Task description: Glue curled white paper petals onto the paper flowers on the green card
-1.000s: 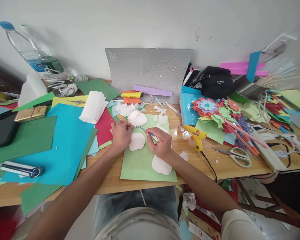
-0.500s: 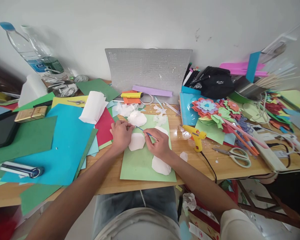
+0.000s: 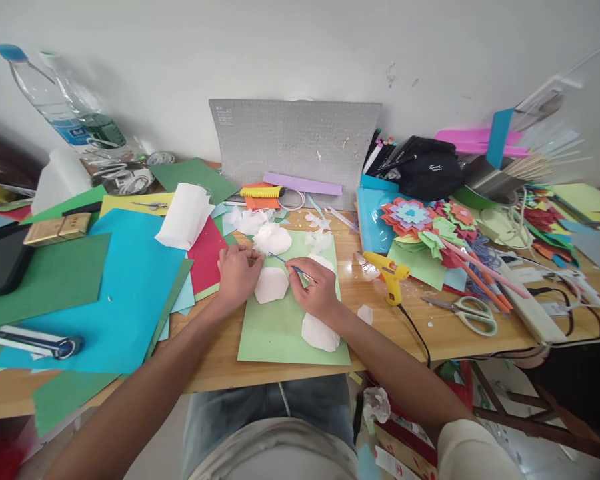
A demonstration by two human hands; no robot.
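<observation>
My right hand [image 3: 314, 287] pinches a thin blue stick [image 3: 280, 259], its far tip pointing left toward a white paper piece with a ragged edge [image 3: 273, 238]. My left hand [image 3: 240, 272] lies just below and left of that piece. Its fingers are curled together, and what they hold, if anything, is hidden. Between the hands is a flat white paper cutout [image 3: 271, 285] on a light green sheet [image 3: 270, 337]. Other white cutouts lie at the right: one [image 3: 321, 332] under my right wrist, another [image 3: 321, 265] partly behind that hand.
A yellow glue gun [image 3: 393, 273] and scissors [image 3: 473, 313] lie to the right, near paper flowers [image 3: 411, 215]. Blue card [image 3: 135, 287], a stapler [image 3: 37, 340] and a white paper roll [image 3: 184, 217] occupy the left. A grey cutting mat [image 3: 295, 140] leans against the wall.
My left fingers have drawn slightly left, away from the stick's tip. The right hand keeps its grip on the stick. The whole view has shifted a little.
</observation>
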